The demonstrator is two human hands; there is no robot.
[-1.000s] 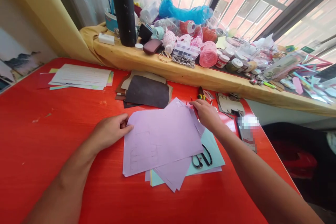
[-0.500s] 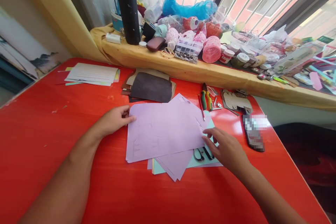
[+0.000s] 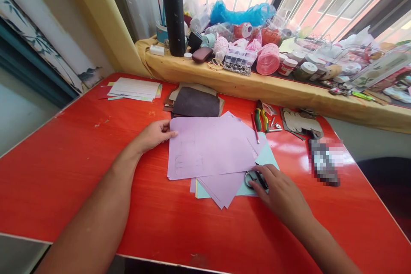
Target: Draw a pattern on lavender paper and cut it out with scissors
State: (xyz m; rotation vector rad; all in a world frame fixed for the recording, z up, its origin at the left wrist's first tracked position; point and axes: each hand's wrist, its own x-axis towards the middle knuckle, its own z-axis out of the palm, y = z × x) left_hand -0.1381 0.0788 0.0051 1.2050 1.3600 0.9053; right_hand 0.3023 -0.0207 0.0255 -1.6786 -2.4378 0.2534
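Observation:
My left hand (image 3: pixel 157 134) pinches the left edge of a purple sheet of paper (image 3: pixel 212 147), thumb on top and fingers behind. Faint pencil lines mark the sheet's left part. More purple sheets (image 3: pixel 224 192) and light blue paper (image 3: pixel 269 154) lie beneath it. Just off the sheet's lower right corner, my right hand (image 3: pixel 278 188) is closed around the handles of dark scissors (image 3: pixel 248 179), index finger above and thumb below. The scissors rest on the light blue paper, partly hidden by my fingers.
Behind the paper lies a stack of dark brown pieces (image 3: pixel 201 102). Pliers (image 3: pixel 261 117) and a red pencil (image 3: pixel 254 128) are to the right, near a blurred dark object (image 3: pixel 323 162). Cards (image 3: pixel 136 88) lie far left. A crowded sill holds a black thermos (image 3: pixel 174 21) and jars (image 3: pixel 305 70).
My right hand has moved from the purple sheet's right edge down onto the scissors. My left hand still holds the sheet. The view has shifted, so the scene sits further right.

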